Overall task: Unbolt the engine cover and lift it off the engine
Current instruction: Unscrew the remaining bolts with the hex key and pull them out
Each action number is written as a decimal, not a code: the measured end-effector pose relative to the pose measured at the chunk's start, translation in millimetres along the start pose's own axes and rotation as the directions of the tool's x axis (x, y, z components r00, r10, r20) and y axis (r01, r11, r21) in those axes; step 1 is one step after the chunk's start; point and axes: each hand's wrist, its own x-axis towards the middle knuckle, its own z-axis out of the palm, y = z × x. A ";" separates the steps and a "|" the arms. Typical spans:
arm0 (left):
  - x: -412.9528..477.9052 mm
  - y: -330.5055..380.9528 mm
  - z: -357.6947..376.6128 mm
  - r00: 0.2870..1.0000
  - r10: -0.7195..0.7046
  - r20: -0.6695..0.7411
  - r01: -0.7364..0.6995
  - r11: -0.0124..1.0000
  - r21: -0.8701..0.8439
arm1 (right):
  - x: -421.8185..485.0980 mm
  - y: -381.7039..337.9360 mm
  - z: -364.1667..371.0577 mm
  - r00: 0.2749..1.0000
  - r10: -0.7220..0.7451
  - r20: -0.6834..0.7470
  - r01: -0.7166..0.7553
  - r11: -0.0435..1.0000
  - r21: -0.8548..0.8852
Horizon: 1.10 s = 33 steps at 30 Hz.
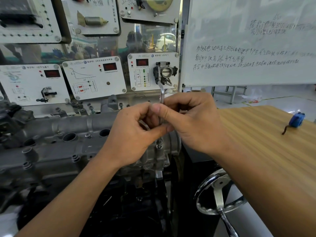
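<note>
The left hand [133,134] and the right hand [191,120] meet over the right end of the engine. Both have fingers and thumb curled round a slim silver metal wrench [162,96] that stands nearly upright. Its upper end rises clear above the knuckles, and its lower part is hidden between the fingers. Just below the hands a small steel bolt [159,143] stands up from the grey cast-metal engine cover [68,127], which lies on the engine and stretches away to the left. Whether the wrench touches the bolt cannot be told. To the right, a striped wooden tabletop [256,137] carries a blue tape measure [297,119]. Behind it is a whiteboard with handwriting [248,48], and below it a chrome handwheel [218,190].
</note>
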 end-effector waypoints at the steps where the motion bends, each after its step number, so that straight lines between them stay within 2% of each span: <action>1: -0.4 -0.5 -2.0 0.999 -0.017 0.041 0.019 0.999 -0.041 | 0.6 -0.2 -1.0 1.000 -0.019 0.019 0.020 1.000 -0.021; 3: -1.6 -3.3 -7.9 0.987 -0.036 0.157 0.058 0.989 -0.134 | 0.8 -1.0 -3.2 0.997 -0.039 0.064 0.044 0.995 -0.090; 6: -3.5 -2.7 -11.1 0.973 -0.014 0.229 0.044 0.991 -0.126 | -0.6 0.8 -5.4 0.992 0.036 0.121 -0.019 0.990 -0.137; 10: -4.9 -0.8 -10.5 0.994 -0.053 0.098 0.060 0.995 -0.074 | -0.4 -0.5 -3.4 0.995 0.012 0.097 -0.002 0.994 -0.106; 13: -5.5 -1.7 -10.5 0.997 -0.059 0.054 0.060 0.998 -0.028 | -0.4 -0.6 -0.8 1.000 0.016 -0.001 -0.016 1.000 -0.002; 15: -6.8 0.5 -8.9 0.999 -0.041 0.020 0.041 0.999 -0.011 | 0.0 0.6 1.2 0.997 0.013 -0.071 -0.013 1.000 0.008; 18: -6.8 -0.5 -8.7 1.000 -0.016 -0.013 0.016 1.000 -0.004 | 1.9 -2.5 2.9 0.999 -0.028 -0.026 0.027 0.999 -0.043; 20: -5.7 -1.5 -11.2 0.998 0.006 0.066 -0.006 1.000 -0.004 | 2.8 -4.3 2.7 0.997 -0.043 0.063 0.049 0.994 -0.099; 23: -6.4 0.5 -10.9 0.980 0.035 0.196 -0.027 0.999 -0.046 | 2.2 -4.5 1.4 0.991 0.029 0.128 -0.010 0.989 -0.145; 25: -7.2 0.8 -8.9 0.988 0.000 0.153 0.011 0.997 -0.072 | 2.0 -4.8 1.1 0.991 0.049 0.127 -0.028 0.986 -0.164; 27: -6.3 -0.1 -6.1 0.998 -0.029 0.056 0.033 0.997 -0.069 | 1.5 -5.1 1.2 0.994 0.005 0.108 0.012 0.987 -0.161; 30: -5.1 1.2 -1.2 0.998 -0.026 -0.056 0.024 0.999 -0.045 | 1.1 -3.5 1.3 0.999 -0.016 0.028 0.018 0.997 -0.073; 33: -3.0 3.2 0.5 0.997 -0.034 -0.072 0.034 0.999 -0.007 | 1.3 -3.2 1.6 1.000 -0.026 -0.008 0.026 0.998 -0.049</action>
